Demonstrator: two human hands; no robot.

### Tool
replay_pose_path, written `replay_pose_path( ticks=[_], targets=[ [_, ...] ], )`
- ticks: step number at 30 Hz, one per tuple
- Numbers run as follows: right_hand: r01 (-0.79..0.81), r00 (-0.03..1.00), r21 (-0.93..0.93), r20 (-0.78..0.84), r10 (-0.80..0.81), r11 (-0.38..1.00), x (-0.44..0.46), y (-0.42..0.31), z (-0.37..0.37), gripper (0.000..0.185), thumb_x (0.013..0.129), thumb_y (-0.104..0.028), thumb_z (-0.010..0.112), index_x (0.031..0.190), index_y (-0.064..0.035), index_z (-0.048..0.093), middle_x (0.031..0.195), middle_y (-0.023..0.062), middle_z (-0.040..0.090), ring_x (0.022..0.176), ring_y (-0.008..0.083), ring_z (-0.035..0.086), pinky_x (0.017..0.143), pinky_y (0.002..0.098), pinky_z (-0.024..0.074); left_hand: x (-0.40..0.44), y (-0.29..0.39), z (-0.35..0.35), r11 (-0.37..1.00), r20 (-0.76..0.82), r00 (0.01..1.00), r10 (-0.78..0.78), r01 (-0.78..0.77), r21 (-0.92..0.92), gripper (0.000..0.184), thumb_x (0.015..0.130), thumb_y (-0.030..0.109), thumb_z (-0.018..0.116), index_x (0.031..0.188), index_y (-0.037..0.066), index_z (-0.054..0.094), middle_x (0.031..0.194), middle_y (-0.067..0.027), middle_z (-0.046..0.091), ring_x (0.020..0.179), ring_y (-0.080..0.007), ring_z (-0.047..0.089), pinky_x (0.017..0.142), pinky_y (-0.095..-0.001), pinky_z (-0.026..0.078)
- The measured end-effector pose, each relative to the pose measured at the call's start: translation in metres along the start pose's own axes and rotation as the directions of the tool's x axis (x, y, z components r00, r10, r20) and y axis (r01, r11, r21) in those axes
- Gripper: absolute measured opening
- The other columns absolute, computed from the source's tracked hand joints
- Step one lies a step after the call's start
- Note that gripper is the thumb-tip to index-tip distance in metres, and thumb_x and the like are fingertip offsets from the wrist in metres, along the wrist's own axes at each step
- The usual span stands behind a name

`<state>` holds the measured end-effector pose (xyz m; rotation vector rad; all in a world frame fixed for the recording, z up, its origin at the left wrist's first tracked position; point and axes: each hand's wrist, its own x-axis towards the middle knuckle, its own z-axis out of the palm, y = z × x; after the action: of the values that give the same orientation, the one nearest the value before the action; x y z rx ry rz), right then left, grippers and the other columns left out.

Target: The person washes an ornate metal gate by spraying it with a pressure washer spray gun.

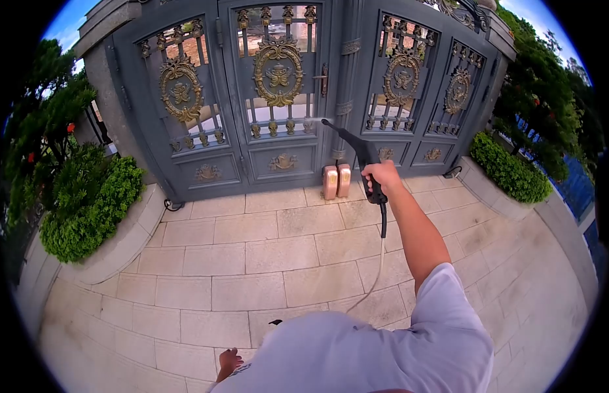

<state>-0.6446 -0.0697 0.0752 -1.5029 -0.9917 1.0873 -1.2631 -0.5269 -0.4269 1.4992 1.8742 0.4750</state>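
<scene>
Gripping the black spray gun (367,154), the right hand (382,175) wraps its fingers round the handle, likely steadying the nozzle, which points beyond them at the grey gate (234,85). The left hand (230,359) hangs low, its finger state unclear. Pale paving (249,260) spreads below the right fingers; outdoors, shrubs (98,213) flank the gate.

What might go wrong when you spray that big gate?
The hose hangs down close to the body, so it might trip the person. Only the right hand holds the spray gun, so it might jerk off aim. Spray might also bounce back off the gate.
</scene>
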Motion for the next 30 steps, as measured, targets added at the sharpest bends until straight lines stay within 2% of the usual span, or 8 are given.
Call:
replay_pose_path(
  ticks=[5,11,15,20,22,25,27,30],
  targets=[
    [0.383,0.923,0.082,-0.079,-0.377,0.920,0.001,-0.095,-0.006,0.016,0.080,-0.002,0.076,0.082,0.0024,0.060,0.065,0.0069,0.061,0.045,0.0159,0.056,0.042,0.0325,0.0448,0.000,0.046,-0.025,0.960,0.051,0.992,-0.115,0.125,-0.253,0.023,0.104,0.030,0.057,0.100,0.007,0.056,0.074,-0.0142,0.063,0.052,-0.0281,0.063,0.044,-0.0460,0.052],
    [0.604,0.778,-0.043,-0.184,-0.600,0.796,-0.001,-0.180,-0.009,0.030,0.084,-0.017,0.084,0.092,0.0016,0.061,0.067,0.0052,0.061,0.049,0.0137,0.058,0.048,0.0312,0.0475,0.004,0.045,-0.012,0.883,0.100,0.952,-0.290,0.306,-0.355,0.023,0.102,0.029,0.059,0.096,0.007,0.054,0.074,-0.0161,0.064,0.054,-0.0303,0.064,0.045,-0.0450,0.052],
    [0.596,0.775,-0.118,-0.177,-0.607,0.794,0.008,-0.153,0.003,0.020,0.084,-0.009,0.079,0.085,-0.0004,0.061,0.064,0.0033,0.058,0.048,0.0127,0.055,0.048,0.0316,0.0452,0.005,0.049,-0.006,0.801,0.175,0.902,-0.396,0.432,-0.416,0.023,0.102,0.029,0.059,0.094,0.008,0.055,0.073,-0.0154,0.063,0.054,-0.0309,0.064,0.046,-0.0460,0.052],
    [0.231,0.953,-0.208,-0.146,-0.264,0.950,0.034,-0.052,0.011,0.016,0.075,-0.001,0.075,0.081,0.0058,0.061,0.064,0.0104,0.060,0.044,0.0217,0.057,0.041,0.0390,0.0433,-0.001,0.048,-0.007,0.985,0.065,0.987,-0.146,0.151,-0.081,0.023,0.100,0.030,0.061,0.094,0.008,0.059,0.073,-0.0097,0.068,0.056,-0.0275,0.067,0.049,-0.0434,0.055],
    [0.084,0.985,-0.193,-0.134,-0.111,0.978,0.034,-0.010,0.018,0.014,0.073,0.002,0.073,0.072,0.0060,0.059,0.060,0.0121,0.058,0.043,0.0243,0.057,0.039,0.0420,0.0424,-0.001,0.049,-0.015,0.924,0.103,0.960,-0.261,0.280,-0.260,0.024,0.100,0.030,0.062,0.094,0.007,0.060,0.075,-0.0079,0.070,0.057,-0.0250,0.069,0.050,-0.0404,0.056],
    [-0.041,0.994,-0.186,-0.112,0.021,0.982,0.022,0.024,0.030,0.018,0.072,0.004,0.072,0.062,0.0057,0.057,0.056,0.0126,0.056,0.042,0.0260,0.056,0.039,0.0436,0.0429,0.004,-0.019,0.005,0.992,-0.071,0.990,-0.121,0.119,-0.033,0.026,0.101,0.030,0.060,0.094,0.005,0.059,0.075,-0.0132,0.072,0.060,-0.0271,0.071,0.050,-0.0396,0.056],
    [-0.010,0.993,-0.192,-0.115,-0.013,0.981,0.015,0.015,0.035,0.017,0.073,0.002,0.072,0.063,0.0059,0.059,0.056,0.0127,0.057,0.042,0.0247,0.057,0.039,0.0418,0.0432,0.004,-0.034,0.008,0.492,0.231,0.758,-0.610,0.591,-0.639,0.027,0.101,0.031,0.059,0.096,0.005,0.059,0.077,-0.0172,0.072,0.061,-0.0304,0.071,0.051,-0.0441,0.057],
    [0.110,0.975,-0.260,-0.158,-0.154,0.959,0.016,-0.025,0.035,0.017,0.073,0.001,0.073,0.065,0.0061,0.059,0.058,0.0121,0.059,0.042,0.0224,0.056,0.039,0.0391,0.0431,-0.002,-0.051,-0.015,0.453,0.203,0.744,-0.636,0.573,-0.683,0.023,0.095,0.032,0.061,0.096,0.009,0.061,0.086,-0.0209,0.071,0.064,-0.0343,0.068,0.052,-0.0474,0.054]
  ],
)
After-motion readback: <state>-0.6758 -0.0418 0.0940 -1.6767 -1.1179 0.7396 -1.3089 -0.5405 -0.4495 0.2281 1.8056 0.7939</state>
